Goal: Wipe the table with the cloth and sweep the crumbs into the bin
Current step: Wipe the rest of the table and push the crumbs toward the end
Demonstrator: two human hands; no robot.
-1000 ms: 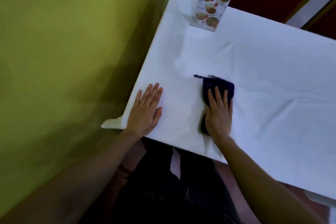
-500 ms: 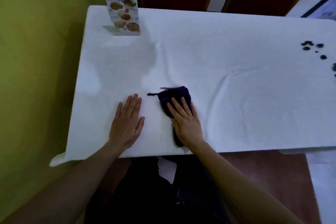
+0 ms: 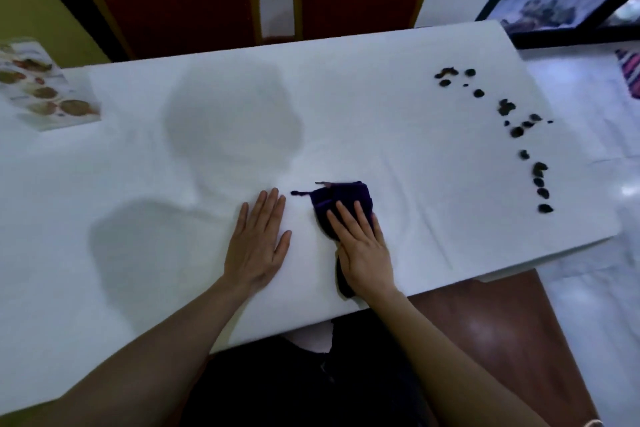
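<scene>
Head view: right hand point(image 3: 363, 250) presses flat, fingers straight, on a dark cloth point(image 3: 341, 203) at lower centre of the white counter point(image 3: 398, 135); left hand point(image 3: 258, 243) rests flat beside it. Crumbs point(image 3: 516, 130) (dark, scattered) lie at right, near the edge, where a hasty sweep could knock them onto the floor; no bin visible.

dim, bluish | soft shadows on table point(image 3: 381, 121) | edges blurred, warped

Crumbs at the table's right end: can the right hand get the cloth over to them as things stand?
Probably yes: only bare tablecloth lies between the cloth under the right hand and the crumbs.
</scene>
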